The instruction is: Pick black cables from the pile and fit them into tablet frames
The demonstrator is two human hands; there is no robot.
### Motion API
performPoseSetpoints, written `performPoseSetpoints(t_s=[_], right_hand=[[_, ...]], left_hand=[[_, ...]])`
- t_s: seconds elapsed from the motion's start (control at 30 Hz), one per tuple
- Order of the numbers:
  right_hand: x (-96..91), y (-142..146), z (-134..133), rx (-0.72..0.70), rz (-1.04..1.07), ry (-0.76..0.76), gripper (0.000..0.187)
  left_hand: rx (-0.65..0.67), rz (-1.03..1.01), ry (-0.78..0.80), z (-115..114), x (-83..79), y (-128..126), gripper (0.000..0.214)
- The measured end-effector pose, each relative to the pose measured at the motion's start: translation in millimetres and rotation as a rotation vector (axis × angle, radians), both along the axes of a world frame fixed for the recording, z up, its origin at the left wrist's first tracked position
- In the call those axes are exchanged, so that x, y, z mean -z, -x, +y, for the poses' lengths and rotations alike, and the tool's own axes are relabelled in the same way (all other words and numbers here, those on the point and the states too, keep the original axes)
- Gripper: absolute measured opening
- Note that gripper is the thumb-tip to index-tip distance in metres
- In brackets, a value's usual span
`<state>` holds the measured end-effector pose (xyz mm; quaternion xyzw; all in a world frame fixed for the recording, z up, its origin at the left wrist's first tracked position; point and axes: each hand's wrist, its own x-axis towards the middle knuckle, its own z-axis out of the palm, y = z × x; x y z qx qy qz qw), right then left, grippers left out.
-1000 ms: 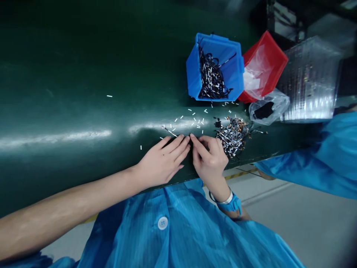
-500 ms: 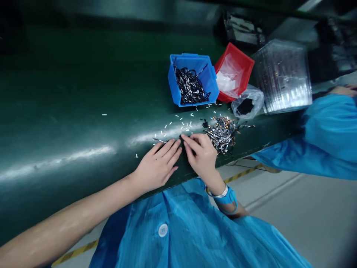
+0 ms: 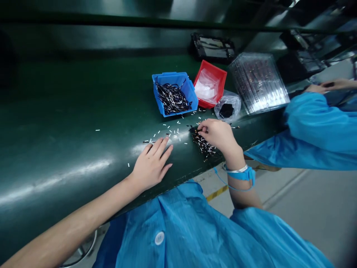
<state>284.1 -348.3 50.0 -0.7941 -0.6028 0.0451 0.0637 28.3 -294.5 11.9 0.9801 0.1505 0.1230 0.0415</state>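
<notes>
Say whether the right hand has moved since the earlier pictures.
Yes: rightward, judged against the blue bin; from beside the left hand to the loose pile, where the right hand now is.

Passable leftward over flat green tabletop (image 3: 69, 108). Blocked beyond right hand (image 3: 219, 136) — by boxy red plastic bin (image 3: 222, 82), clear plastic bag (image 3: 236, 106).

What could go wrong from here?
The right hand is at the jumbled cable pile, so it might drag out several at once. That pile also sits near the front edge of the green table; some could drop. The left hand lies beside loose white strips and may scatter them.
</notes>
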Motion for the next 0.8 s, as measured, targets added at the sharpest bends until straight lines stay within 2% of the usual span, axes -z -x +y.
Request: performPoseSetpoints(t_s=[0.07, 0.17, 0.27, 0.4, 0.6, 0.7, 0.8], right_hand=[[-1.6, 1.6, 5.8, -0.017, -0.009, 0.046, 0.016], [-3.1, 2.4, 5.1, -0.003, 0.027, 0.015, 0.016], [-7.5, -2.7, -5.8, 0.048, 0.157, -0.074, 0.012], [-18.7, -11.4, -25.3, 0.085, 0.385, -0.275, 0.003], [-35.2, -5.7, -41.9, 0.193, 0.444, -0.506, 0.008], [-39.6, 1.8, -42.3, 0.200, 0.483, -0.567, 0.009], [-36.8, 9.3, -38.3, 0.234, 0.593, -0.537, 0.011]], left_hand=[[-0.002, -0.009, -0.011, 0.5, -0.1, -0.5, 0.045], [0.003, -0.010, -0.030, 1.5, -1.0, -1.4, 0.045], [0.001, -0.002, -0.028, 3.0, -2.0, -2.8, 0.045], [-0.002, -0.012, -0.002, 3.7, -1.9, -2.6, 0.046], [0.070, -0.070, 0.010, 2.7, 0.6, -0.3, 0.041], [0.094, -0.091, 0.024, 3.8, 1.5, -0.8, 0.039], [0.096, -0.125, 0.045, 5.7, 0.2, -0.5, 0.037]])
